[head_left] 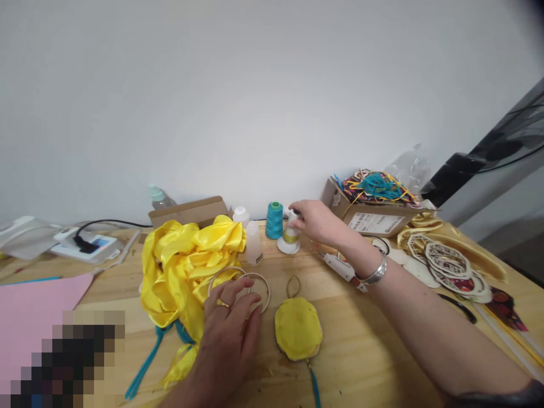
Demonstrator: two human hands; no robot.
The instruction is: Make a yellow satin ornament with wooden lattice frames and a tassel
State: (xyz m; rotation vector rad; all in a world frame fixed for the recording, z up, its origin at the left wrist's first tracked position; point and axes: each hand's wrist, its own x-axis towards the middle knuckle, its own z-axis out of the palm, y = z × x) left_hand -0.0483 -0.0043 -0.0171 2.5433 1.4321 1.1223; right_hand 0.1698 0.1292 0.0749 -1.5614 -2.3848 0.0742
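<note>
My right hand (317, 221) reaches to the back of the wooden table (365, 351) and closes its fingers around the top of a white thread cone (289, 235) with a little yellowish thread on it. A teal thread cone (274, 220) stands just left of it. My left hand (232, 331) lies on the table with fingers resting on a wooden hoop (259, 280) beside a heap of yellow satin fabric (187, 263). A yellow padded ornament (298, 328) with a loop lies to the right of the left hand.
Small white bottles (254, 243) stand by the fabric. A glue gun (340, 266) lies under my right wrist. A cardboard box (374, 218) of scraps and wooden cut-out pieces (450, 263) sit at the right. Pink paper (29, 309) and a power strip (83, 245) are at the left.
</note>
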